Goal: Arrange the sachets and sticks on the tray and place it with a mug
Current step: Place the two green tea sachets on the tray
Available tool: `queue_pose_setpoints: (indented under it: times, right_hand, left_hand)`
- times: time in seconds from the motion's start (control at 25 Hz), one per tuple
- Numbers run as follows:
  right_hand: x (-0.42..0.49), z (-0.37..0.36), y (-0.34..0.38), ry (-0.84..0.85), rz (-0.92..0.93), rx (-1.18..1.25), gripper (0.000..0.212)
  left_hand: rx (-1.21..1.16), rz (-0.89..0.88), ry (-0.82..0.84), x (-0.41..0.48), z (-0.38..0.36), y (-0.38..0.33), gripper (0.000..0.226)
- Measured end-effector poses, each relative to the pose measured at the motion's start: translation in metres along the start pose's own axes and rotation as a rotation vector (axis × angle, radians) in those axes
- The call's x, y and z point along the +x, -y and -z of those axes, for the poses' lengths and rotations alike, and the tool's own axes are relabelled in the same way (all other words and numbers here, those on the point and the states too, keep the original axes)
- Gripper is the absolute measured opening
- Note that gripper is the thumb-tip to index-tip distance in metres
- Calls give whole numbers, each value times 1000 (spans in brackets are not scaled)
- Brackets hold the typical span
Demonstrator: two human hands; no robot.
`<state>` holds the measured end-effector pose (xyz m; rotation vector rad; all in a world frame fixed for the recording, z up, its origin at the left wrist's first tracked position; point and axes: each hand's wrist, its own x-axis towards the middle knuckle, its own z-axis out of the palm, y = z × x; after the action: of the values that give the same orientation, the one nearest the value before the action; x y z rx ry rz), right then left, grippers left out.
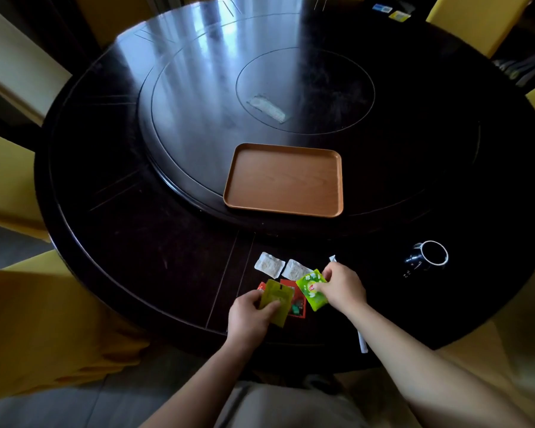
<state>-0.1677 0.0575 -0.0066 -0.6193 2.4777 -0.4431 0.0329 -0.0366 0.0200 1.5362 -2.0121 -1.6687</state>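
Note:
A brown wooden tray (284, 180) lies bare on the turntable of a round dark table. Near the front edge, my left hand (247, 316) grips an olive-green sachet (276, 301). A bright green sachet (312, 290) is pinched in my right hand (342, 287). Under them lies a red sachet (295, 305). Two white sachets (269, 264) (297, 269) rest just beyond. A white stick (362, 339) runs under my right forearm, mostly hidden. A black mug (426, 257) with a white rim stands to the right.
A clear plastic wrapper (267, 108) lies on the inner turntable disc beyond the tray. Yellow chairs (10, 180) ring the table. Small blue and yellow packets (391, 12) lie at the far right edge.

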Motion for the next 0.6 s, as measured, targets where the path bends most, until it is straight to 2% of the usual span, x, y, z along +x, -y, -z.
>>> queue_pose_setpoints:
  times: [0.24,0.44,0.6]
  right_hand:
    - [-21,8,25,-56,-54,519,20]
    - [-23,19,68,-132,-85,699,14]
    - [-6,36,82,-138,-87,748,13]
  left_hand:
    - [-273,39,27,22,52,-8,12]
    - [-336,17,54,53,92,-16,12]
    - [-351,8,40,84,96,-33,13]
